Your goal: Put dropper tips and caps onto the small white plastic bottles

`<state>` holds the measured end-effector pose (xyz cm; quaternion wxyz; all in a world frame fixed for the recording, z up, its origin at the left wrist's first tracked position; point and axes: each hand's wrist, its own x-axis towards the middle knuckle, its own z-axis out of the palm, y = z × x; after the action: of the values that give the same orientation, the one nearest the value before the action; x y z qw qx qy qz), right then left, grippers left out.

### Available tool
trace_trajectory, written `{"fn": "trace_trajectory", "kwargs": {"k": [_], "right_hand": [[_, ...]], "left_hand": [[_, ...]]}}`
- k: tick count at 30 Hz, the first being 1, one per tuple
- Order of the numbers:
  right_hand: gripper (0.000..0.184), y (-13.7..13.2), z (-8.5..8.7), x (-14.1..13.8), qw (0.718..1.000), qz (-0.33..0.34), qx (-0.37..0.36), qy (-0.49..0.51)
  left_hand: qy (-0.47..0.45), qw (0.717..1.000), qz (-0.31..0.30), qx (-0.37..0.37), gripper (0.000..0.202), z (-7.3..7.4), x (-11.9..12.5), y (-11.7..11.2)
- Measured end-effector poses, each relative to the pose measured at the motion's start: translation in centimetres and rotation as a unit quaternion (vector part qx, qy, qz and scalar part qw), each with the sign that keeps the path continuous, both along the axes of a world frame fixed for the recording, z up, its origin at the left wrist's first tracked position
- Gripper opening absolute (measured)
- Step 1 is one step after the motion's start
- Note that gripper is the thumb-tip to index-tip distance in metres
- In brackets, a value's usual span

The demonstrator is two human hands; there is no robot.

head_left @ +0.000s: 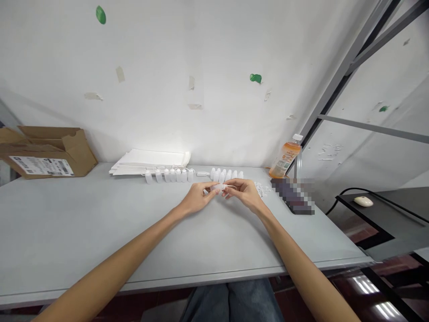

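Observation:
Above the middle of the table, a small translucent plastic bottle (pixel 218 187) lies on its side between my hands. My left hand (pixel 197 197) pinches its body from the left. At the bottle's right, cap end, the fingers of my right hand (pixel 246 193) are closed on the white cap (pixel 229 187), partly hiding it. Just behind my hands stands a row of similar small bottles (pixel 227 174). Another row of small bottles (pixel 170 175), several with tops on, stands to the left, and one bottle (pixel 203 173) lies between the rows.
Small white pieces (pixel 262 189) lie in a pile right of my right hand. Beyond them are a blurred dark phone-like slab (pixel 293 197) and an orange drink bottle (pixel 285 158). White sheets (pixel 150 158) are stacked by the wall; an opened cardboard box (pixel 50 152) sits far left.

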<state>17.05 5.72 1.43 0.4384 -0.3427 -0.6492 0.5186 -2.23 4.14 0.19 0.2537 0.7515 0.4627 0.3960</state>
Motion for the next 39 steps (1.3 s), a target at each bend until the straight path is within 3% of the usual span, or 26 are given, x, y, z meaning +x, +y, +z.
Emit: {"fn": "trace_trajectory", "kwargs": {"k": [7,11,22,28,33,39], "right_hand": [[0.036,-0.5,0.4,-0.2,1.000,0.009,0.000,-0.002],[0.031,-0.7,0.1,-0.3,0.999,0.011,-0.024,0.021],[0.027,-0.2,-0.4,-0.2,0.994,0.023,-0.070,0.083],[0.027,-0.1,-0.1,0.0,0.994,0.015,-0.068,0.078],[0.028,0.0,-0.3,0.0,0.997,-0.005,-0.059,0.059],[0.036,0.1,-0.5,0.4,0.997,0.022,-0.065,0.037]], "left_hand": [[-0.064,0.992,-0.091,-0.061,0.037,0.9,-0.5,-0.1],[-0.046,0.996,-0.076,-0.029,0.034,0.8,-0.5,-0.2],[0.007,0.988,-0.041,0.147,0.026,0.2,-0.2,-0.2],[0.005,0.989,-0.018,0.149,0.028,-0.3,-0.2,0.0],[0.001,0.989,-0.032,0.145,0.027,-0.5,-0.2,0.1],[-0.038,0.994,-0.052,0.090,0.024,0.1,-0.4,0.0]]}}
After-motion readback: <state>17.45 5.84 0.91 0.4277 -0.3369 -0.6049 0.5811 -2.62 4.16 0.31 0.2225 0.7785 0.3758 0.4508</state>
